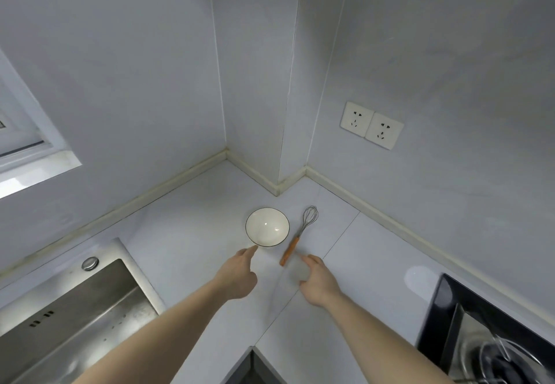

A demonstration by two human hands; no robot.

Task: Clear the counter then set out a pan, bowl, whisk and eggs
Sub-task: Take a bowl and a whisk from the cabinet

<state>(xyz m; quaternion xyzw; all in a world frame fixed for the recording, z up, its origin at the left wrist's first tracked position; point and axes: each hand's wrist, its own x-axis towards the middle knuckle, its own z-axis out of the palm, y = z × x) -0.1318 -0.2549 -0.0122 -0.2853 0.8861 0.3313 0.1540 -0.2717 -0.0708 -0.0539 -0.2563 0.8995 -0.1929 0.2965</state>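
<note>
A steel sink [69, 317] lies left of the left grip [237, 275], whose fingers reach straight toward the near rim of the white bowl [267, 226] on the table [345, 266]. Right of the bowl lies the whisk [298, 235]; its orange handle ends just beside the right grip [318, 281], fingers relaxed, holding nothing. Farther right sits a black stove [450, 317] with a pan [510, 362].

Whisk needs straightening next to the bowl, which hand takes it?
Right, probably. The right hand lies open on the counter just beside the whisk handle; the left hand is at the bowl rim.

White bowl [267, 227] upright, just left of orange-handled wire whisk [298, 235].
</note>
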